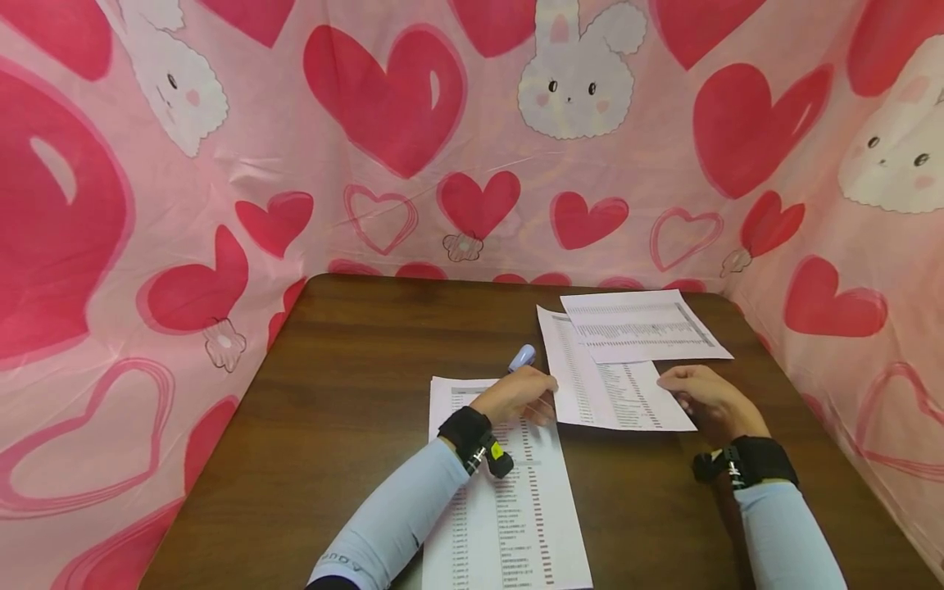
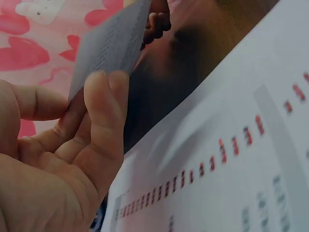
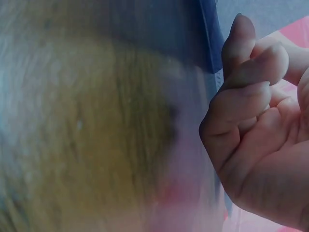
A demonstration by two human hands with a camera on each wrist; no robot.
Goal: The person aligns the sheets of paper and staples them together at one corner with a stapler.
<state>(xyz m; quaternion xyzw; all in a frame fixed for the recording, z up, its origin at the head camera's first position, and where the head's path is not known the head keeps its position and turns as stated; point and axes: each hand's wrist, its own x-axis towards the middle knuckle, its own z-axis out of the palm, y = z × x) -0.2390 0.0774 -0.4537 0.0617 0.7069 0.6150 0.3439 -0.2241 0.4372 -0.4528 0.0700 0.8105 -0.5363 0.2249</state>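
A printed sheet of paper (image 1: 627, 397) is held between both hands, raised at its near side. My left hand (image 1: 519, 395) pinches its left edge with thumb and fingers; the left wrist view shows the same sheet (image 2: 108, 46) slanting away from those fingertips. At the sheet's right edge, my right hand (image 1: 711, 397) grips with thumb and bent fingers. In the right wrist view that hand (image 3: 260, 121) has its fingers curled in. Beneath the left hand and forearm lies a stack of printed sheets (image 1: 516, 508) with red marks down one column.
Another printed sheet (image 1: 642, 324) lies at the back right, overlapping the held one in the head view. A pale blue-purple pen-like object (image 1: 522, 357) shows just beyond the left hand. Pink heart-patterned cloth (image 1: 413, 205) surrounds the brown wooden table (image 1: 354, 393).
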